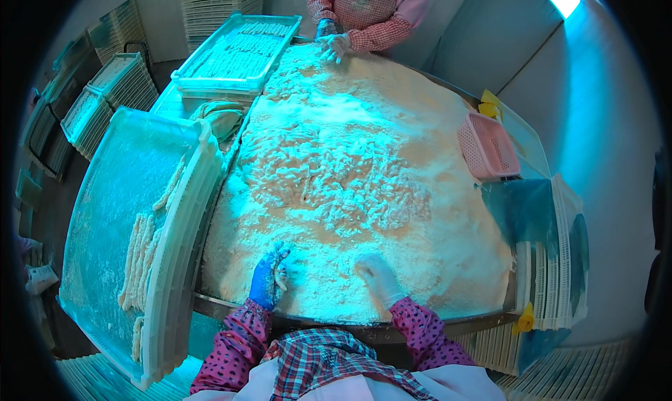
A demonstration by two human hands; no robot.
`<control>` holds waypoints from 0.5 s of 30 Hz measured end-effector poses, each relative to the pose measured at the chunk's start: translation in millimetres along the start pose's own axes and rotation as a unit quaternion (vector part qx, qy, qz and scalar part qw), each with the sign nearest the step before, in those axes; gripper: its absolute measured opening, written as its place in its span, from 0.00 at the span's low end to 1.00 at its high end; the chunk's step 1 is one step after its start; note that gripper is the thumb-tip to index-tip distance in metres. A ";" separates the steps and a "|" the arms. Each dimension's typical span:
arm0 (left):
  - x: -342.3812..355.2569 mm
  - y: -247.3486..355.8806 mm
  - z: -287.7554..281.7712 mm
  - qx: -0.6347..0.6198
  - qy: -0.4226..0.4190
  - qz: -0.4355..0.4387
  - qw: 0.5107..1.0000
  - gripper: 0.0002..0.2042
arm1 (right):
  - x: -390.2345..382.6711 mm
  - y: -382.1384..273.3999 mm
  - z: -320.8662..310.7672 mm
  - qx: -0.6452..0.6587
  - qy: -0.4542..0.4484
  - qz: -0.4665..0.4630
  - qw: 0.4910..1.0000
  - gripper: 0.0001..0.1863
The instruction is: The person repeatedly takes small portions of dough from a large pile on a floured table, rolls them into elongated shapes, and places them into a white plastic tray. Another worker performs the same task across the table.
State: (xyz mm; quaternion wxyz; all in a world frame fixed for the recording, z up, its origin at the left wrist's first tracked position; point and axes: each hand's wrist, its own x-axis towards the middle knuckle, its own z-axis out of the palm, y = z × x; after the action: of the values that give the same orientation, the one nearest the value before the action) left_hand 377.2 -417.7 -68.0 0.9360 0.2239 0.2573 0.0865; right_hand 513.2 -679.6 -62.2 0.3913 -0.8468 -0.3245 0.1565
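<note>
My left hand (264, 278), in a blue glove dusted with white powder, is over the near edge of the powder-covered table. Its fingers are curled round a pale, floured strip (281, 278). My right hand (379, 278), in a white glove, is low over the powder to the right; its fingertips blend into the white, so their pose is unclear. Beyond both hands a broad heap of short, floured strips (329, 173) covers the middle of the table. To the left, a stack of trays (105, 212) has a few long, pale floured rows (140, 261) on its top tray.
Across the table stands a co-worker (367, 9) with gloved hands together over the far edge. A white tray filled with rows (238, 51) lies at the far left. A pink basket (488, 147) sits on the right edge, above stacked trays (549, 275). More tray stacks (112, 96) stand behind.
</note>
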 end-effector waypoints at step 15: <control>1.1 -12.4 5.9 -0.208 -0.103 -0.104 0.967 0.24 | 11.1 7.7 -7.4 0.636 0.096 0.254 0.722 0.13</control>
State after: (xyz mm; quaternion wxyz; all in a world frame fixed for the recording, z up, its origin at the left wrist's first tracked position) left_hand 381.8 -430.6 -69.7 0.9873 0.0039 0.1577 0.0165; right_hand 528.7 -680.0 -63.4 0.8128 -0.4597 0.1181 0.3377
